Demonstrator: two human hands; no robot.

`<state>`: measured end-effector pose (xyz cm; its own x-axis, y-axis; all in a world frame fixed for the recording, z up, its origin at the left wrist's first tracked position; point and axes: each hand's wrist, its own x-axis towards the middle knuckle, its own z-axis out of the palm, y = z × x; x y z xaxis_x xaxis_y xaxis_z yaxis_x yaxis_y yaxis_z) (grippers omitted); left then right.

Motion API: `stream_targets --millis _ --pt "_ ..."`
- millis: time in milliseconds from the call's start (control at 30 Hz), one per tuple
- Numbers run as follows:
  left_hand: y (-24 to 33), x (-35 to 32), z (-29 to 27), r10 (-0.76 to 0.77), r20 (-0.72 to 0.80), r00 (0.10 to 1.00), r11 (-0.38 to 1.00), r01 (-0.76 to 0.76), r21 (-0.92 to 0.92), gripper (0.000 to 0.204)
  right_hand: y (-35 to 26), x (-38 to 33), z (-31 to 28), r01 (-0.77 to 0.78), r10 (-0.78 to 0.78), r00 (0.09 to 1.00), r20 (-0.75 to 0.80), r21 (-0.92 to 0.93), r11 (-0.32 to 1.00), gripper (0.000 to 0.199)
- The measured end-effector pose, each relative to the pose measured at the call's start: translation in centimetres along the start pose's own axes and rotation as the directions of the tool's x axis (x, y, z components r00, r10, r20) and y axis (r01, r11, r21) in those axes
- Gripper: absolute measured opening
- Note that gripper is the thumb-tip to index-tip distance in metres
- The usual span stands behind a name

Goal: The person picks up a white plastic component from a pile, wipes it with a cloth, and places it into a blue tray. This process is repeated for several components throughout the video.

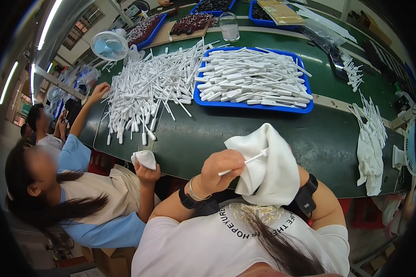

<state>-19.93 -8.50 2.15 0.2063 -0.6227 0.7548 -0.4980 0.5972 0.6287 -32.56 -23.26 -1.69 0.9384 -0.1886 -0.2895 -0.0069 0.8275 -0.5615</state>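
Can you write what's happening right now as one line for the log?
left hand: holds thin white stick | right hand: hidden under white cloth | stick tip: at cloth | blue tray: full of white sticks

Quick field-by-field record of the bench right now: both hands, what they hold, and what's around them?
left hand: grips a thin white stick
right hand: hidden under white cloth, which wraps the stick's tip
blue tray: full of white sticks, beyond the hands
loose pile: white sticks on green table, left of tray
co-worker: left, holds a cloth, reaches into pile
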Motion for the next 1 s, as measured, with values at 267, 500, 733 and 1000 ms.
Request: stream_targets --millis 267,500,733,1000 --pt "-0.4 0.0 0.8 -0.239 -0.033 0.971 0.948 0.226 -0.223 0.01 -2.3 -2.1 3.5 -0.132 0.112 0.988 0.102 0.215 0.968 0.028" --pt "-0.5 3.5 -1.1 -0.162 -0.038 0.986 0.972 0.153 -0.181 0.012 -2.6 -2.4 4.5 0.321 -0.231 0.944 0.236 -0.489 0.811 0.03" --pt "-2.2 16.4 -7.6 -0.342 -0.054 0.938 0.855 0.334 0.397 0.016 -2.3 -1.8 3.5 -0.003 0.044 0.993 0.109 -0.355 0.935 0.03" --pt "-11.7 18.1 -4.8 -0.551 0.213 0.807 0.354 -0.004 0.935 0.023 -1.3 -1.1 3.5 -0.078 0.114 0.989 0.094 -0.323 0.943 0.025"
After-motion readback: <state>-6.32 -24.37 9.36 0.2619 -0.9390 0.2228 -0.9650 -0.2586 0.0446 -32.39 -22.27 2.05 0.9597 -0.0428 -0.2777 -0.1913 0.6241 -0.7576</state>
